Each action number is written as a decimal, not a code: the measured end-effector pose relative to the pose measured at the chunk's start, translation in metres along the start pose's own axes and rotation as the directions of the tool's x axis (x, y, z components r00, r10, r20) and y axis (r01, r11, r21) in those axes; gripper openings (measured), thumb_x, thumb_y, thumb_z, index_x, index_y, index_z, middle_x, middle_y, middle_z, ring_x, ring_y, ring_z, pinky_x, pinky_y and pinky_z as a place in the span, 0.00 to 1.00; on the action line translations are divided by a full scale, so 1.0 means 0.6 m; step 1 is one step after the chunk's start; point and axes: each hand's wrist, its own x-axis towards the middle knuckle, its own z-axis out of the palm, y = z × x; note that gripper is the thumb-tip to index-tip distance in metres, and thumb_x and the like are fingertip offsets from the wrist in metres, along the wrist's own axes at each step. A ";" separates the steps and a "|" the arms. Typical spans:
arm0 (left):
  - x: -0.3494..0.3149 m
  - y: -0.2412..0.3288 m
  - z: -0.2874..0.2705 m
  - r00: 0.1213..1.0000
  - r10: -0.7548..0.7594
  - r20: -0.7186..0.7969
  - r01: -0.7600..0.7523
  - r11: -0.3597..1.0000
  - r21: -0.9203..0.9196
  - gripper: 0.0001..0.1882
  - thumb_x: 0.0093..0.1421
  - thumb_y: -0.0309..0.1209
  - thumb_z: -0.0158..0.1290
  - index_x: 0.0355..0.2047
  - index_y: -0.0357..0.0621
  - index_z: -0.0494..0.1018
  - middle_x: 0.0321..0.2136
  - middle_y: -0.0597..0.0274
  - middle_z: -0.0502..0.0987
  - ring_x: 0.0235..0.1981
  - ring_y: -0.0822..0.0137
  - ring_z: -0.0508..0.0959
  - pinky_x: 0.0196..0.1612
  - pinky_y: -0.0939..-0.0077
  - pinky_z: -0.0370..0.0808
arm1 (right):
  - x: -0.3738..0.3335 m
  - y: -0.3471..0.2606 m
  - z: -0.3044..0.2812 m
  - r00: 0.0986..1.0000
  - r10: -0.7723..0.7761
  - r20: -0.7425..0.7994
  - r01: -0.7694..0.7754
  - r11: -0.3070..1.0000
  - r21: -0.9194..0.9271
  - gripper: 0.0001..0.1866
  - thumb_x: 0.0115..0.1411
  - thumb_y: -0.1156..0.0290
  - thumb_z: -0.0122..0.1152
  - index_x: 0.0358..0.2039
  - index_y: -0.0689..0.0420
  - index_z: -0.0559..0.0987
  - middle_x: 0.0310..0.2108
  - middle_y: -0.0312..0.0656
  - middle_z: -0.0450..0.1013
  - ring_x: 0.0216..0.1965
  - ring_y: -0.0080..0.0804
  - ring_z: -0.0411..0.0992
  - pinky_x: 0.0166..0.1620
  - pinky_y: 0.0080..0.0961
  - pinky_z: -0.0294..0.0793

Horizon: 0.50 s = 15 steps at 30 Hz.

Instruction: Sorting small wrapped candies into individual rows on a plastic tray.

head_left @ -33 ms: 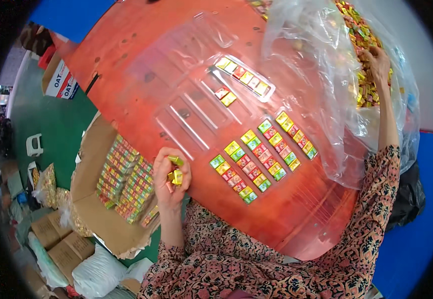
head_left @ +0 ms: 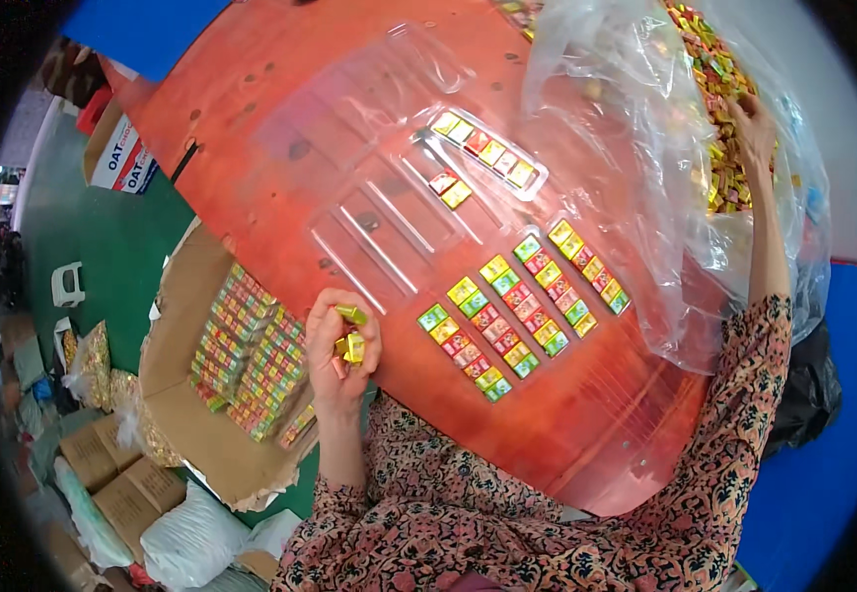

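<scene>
My left hand (head_left: 344,345) is curled around several small wrapped candies (head_left: 353,347) in yellow, green and pink foil, above the near left edge of the table. At the far right, my right hand (head_left: 756,133) reaches into a heap of similar wrapped candies (head_left: 729,178) inside a large clear plastic bag (head_left: 611,118). Its fingers are bent down against the heap, and what is between them is hidden. On the table lie clear trays with long slots (head_left: 379,237). Two candies (head_left: 450,188) sit in one slot, while a small tray (head_left: 537,185) holds a short row.
Four full rows of candies (head_left: 492,326) lie side by side on the red table (head_left: 566,424). Left of it, an open cardboard box (head_left: 177,395) contains stacked rows. Closed cartons (head_left: 122,483) and a white sack (head_left: 191,543) are on the floor. A black bag (head_left: 808,395) is at right.
My right hand has turned slightly and its fingers have bent lower against the candy heap. My left hand keeps its hold on the candies, almost unmoved.
</scene>
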 end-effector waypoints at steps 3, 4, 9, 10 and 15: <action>0.001 0.000 0.000 0.999 -0.010 0.037 0.013 0.997 -0.071 0.11 0.61 0.34 0.43 0.35 0.37 0.65 0.21 0.53 0.70 0.11 0.70 0.67 0.12 0.86 0.63 | -0.034 -0.070 -0.042 0.975 0.122 -0.185 -0.052 0.936 0.348 0.22 0.50 0.56 0.60 0.36 0.63 0.77 0.33 0.42 0.75 0.32 0.29 0.71 0.39 0.23 0.68; 0.000 0.000 0.000 0.999 -0.007 0.036 0.010 0.998 -0.070 0.11 0.61 0.33 0.43 0.35 0.37 0.65 0.21 0.53 0.70 0.11 0.70 0.68 0.11 0.85 0.63 | -0.042 -0.086 -0.051 0.973 0.069 -0.222 0.037 0.898 0.439 0.19 0.49 0.60 0.62 0.36 0.63 0.77 0.32 0.38 0.74 0.31 0.24 0.70 0.37 0.20 0.68; 0.002 0.000 -0.011 0.997 -0.005 0.078 0.013 0.995 -0.101 0.10 0.61 0.32 0.42 0.35 0.38 0.66 0.22 0.53 0.72 0.12 0.69 0.70 0.10 0.85 0.61 | -0.174 -0.277 -0.096 0.982 -0.162 0.094 0.037 0.662 0.748 0.11 0.50 0.72 0.61 0.35 0.61 0.76 0.29 0.35 0.72 0.31 0.18 0.68 0.35 0.15 0.67; 0.000 0.001 -0.014 0.998 -0.021 0.060 0.026 0.995 -0.092 0.09 0.61 0.32 0.42 0.35 0.38 0.66 0.22 0.54 0.73 0.12 0.69 0.70 0.10 0.86 0.60 | -0.210 -0.318 -0.093 0.955 -0.253 0.153 0.083 0.725 0.684 0.11 0.49 0.72 0.62 0.34 0.61 0.76 0.29 0.35 0.72 0.30 0.18 0.68 0.34 0.16 0.67; 0.006 0.000 -0.014 0.996 -0.044 0.074 0.051 0.994 -0.094 0.09 0.61 0.33 0.43 0.35 0.40 0.68 0.22 0.55 0.74 0.13 0.70 0.71 0.09 0.87 0.58 | -0.320 -0.459 -0.057 0.798 -0.484 0.359 0.162 0.747 0.645 0.09 0.46 0.72 0.63 0.27 0.62 0.76 0.26 0.40 0.73 0.26 0.24 0.68 0.29 0.22 0.68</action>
